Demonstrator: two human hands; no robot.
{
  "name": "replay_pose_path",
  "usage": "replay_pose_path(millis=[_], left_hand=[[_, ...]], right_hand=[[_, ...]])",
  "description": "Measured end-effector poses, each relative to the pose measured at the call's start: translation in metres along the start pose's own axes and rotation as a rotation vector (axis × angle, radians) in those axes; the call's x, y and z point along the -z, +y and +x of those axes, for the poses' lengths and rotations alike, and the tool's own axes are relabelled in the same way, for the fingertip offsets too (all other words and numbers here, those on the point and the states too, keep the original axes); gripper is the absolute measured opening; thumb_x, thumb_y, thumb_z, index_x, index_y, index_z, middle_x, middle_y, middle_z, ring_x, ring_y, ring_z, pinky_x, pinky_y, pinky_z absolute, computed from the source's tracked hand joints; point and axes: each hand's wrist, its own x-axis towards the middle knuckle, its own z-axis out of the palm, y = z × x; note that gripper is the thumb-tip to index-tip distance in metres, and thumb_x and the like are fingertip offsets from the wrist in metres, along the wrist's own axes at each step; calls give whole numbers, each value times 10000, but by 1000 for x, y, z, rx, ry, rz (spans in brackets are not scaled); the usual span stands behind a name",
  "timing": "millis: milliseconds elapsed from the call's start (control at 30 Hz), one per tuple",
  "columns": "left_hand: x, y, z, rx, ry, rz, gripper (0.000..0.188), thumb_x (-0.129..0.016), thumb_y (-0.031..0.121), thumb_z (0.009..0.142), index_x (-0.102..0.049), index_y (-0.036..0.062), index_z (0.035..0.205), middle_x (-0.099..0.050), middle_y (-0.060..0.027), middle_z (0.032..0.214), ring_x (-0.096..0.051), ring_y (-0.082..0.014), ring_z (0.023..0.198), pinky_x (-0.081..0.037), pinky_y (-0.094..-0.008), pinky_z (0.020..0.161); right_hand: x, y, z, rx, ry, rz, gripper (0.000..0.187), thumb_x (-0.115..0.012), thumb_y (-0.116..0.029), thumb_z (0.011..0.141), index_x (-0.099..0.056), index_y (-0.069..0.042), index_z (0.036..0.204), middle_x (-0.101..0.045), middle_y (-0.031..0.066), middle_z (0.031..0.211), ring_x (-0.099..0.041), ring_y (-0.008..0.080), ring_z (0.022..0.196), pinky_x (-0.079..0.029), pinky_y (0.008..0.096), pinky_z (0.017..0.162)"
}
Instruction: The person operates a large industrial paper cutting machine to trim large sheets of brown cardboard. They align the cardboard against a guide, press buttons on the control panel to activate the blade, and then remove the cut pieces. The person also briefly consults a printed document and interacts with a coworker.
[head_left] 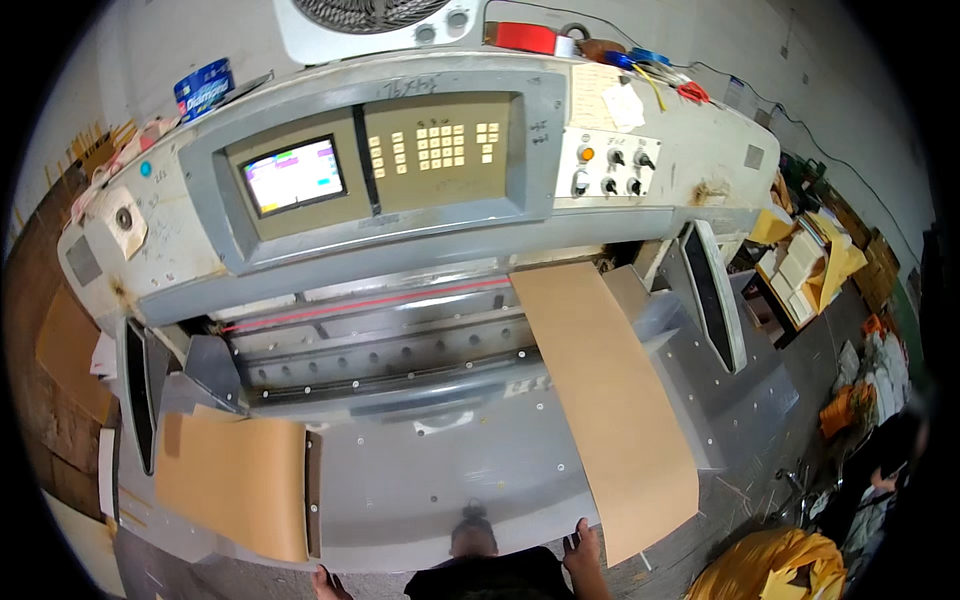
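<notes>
My left hand (329, 584) shows only in part at the table's front edge, just below the corner of a brown paper stack (232, 482). Its visible fingers are apart and hold nothing I can see. At the same edge farther right, my right hand (583, 556) is open, thumb and fingers apart, close to a long brown paper sheet (622, 420). That sheet lies on the grey metal table (440, 480) of a large paper cutter (390, 245), its far end under the machine. A red light line (370, 303) crosses the cutter's opening left of the sheet.
Black-faced upright guards (712, 295) stand at both sides of the table. Above are a lit screen (293, 175), a keypad (440, 147) and a knob panel (610, 165). A fan (380, 25), tape rolls (526, 38) and a blue tin (204, 88) sit on top. Yellow sacking (770, 570) lies lower right.
</notes>
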Motion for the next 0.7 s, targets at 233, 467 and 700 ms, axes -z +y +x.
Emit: replay_pose_path(millis=[233, 467, 700], left_hand=[[-1, 5, -10, 15, 15, -55, 593, -532, 279, 1079, -337, 16, 1573, -414, -158, 1617, -354, -286, 1515, -294, -418, 1241], [-21, 23, -29, 90, 117, -64, 561, -576, 243, 1057, -392, 26, 1541, -500, -144, 1551, -463, -258, 1429, -360, -408, 1195], [-1, 11, -8, 97, 58, -33, 444, -584, 228, 1051, -485, 53, 1447, -583, -101, 1445, -520, -227, 1345, -398, -384, 1152]], right_hand=[[-19, -11, -15, -11, 34, 60, 279, -665, -308, 1025, -562, -176, 1248, -612, 8, 1226, -569, 189, 1179, -444, 477, 1017], [-23, -18, -19, -69, 69, 76, 278, -644, -234, 1043, -594, -178, 1310, -643, 40, 1155, -625, 271, 1076, -557, 494, 774], [-16, -17, -16, -69, 44, 99, 259, -654, -237, 1039, -601, -182, 1286, -632, 15, 1148, -597, 252, 1070, -544, 486, 800]])
